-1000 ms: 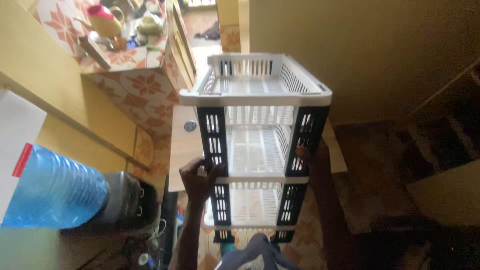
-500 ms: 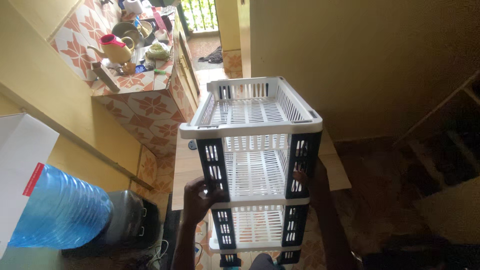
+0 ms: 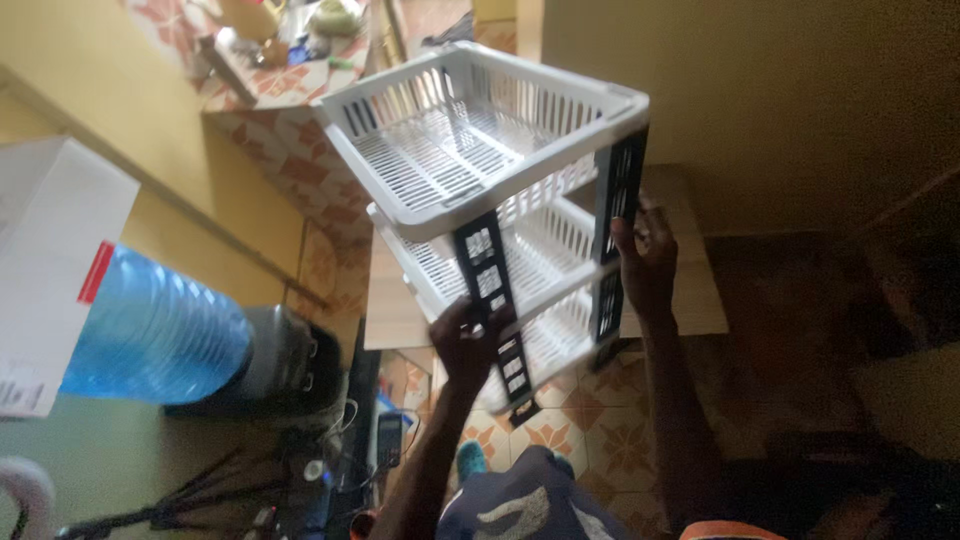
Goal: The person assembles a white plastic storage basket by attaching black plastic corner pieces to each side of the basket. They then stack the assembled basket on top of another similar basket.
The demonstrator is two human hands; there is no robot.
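Both hands grip a tilted three-tier rack [image 3: 500,200] at frame centre. Left hand [image 3: 470,340] clasps the near post; right hand [image 3: 645,265] clasps the far one, higher.

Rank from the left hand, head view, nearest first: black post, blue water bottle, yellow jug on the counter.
1. Black post: gripped by the left hand, at the rack's front.
2. Blue water bottle: off to the left, lying beside a white box.
3. Yellow jug: farthest, on the patterned counter at top.

Water bottle [image 3: 150,325] cut off left
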